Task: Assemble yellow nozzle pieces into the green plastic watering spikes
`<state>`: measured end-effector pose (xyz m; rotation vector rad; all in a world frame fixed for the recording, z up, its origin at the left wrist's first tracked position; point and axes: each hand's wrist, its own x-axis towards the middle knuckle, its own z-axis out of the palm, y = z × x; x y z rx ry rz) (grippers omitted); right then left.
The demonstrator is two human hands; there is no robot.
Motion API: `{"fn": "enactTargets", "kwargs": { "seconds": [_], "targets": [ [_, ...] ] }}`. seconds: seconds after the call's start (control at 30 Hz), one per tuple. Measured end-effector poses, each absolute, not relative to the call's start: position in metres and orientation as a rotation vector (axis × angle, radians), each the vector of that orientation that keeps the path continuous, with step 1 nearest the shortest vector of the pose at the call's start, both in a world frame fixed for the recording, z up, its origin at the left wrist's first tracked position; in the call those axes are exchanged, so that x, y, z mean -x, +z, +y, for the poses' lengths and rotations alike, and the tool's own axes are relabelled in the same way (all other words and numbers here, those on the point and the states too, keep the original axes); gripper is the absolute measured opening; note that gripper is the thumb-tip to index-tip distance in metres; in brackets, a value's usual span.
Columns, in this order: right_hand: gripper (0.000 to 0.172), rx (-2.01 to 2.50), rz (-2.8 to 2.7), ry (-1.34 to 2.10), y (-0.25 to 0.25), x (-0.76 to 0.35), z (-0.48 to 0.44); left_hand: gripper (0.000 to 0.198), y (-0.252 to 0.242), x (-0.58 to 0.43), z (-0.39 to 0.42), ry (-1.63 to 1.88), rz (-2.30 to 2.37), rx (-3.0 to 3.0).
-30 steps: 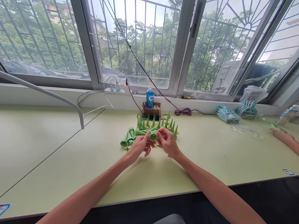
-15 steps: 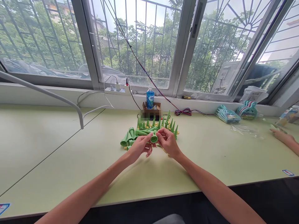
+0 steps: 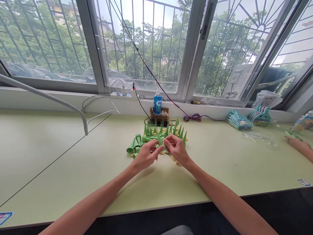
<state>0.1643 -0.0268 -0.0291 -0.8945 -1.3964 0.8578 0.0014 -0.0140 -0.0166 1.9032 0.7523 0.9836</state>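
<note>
Between my hands, a green plastic cone (image 3: 159,138) stands with its narrow tip pointing up. My left hand (image 3: 148,153) pinches its lower part between thumb and fingers. From the other side, my right hand (image 3: 176,148) has its fingertips closed at the same cone's base; whether a small part is also in them is hidden. Behind the hands stand several upright green spikes (image 3: 181,132) with yellow pieces at their feet. Loose hollow green cones (image 3: 131,148) lie to the left, and a few yellow pieces (image 3: 172,157) lie under my right hand.
A blue bottle (image 3: 157,103) rises from a small cardboard box (image 3: 166,112) at the back. A cable bundle (image 3: 192,117) and packs of teal hangers (image 3: 239,120) lie to the right. Another person's hand (image 3: 297,143) is at the far right. A grey curved bar (image 3: 84,122) reaches in from the left.
The green cone has turned in my hands: its round open end faced me before, and its tip now points up. My left fingers have shifted around it.
</note>
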Motion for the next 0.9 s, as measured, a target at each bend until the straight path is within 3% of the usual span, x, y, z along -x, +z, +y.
{"fn": "enactTargets", "kwargs": {
  "seconds": [0.33,0.6,0.9],
  "targets": [
    [0.03,0.868,-1.364,0.934,-0.0305,-0.1648,-0.0255,0.019,-0.0212,-0.0031,-0.0141,1.132,0.812,-2.202],
    [0.03,0.875,-1.37,0.95,-0.032,-0.1649,-0.0247,0.023,-0.0254,-0.0008,-0.0115,1.218,0.82,-2.395],
    [0.028,0.823,-1.338,0.903,-0.0334,-0.1626,-0.0226,0.017,-0.0223,-0.0064,-0.0107,1.246,0.958,-2.201]
  ]
}}
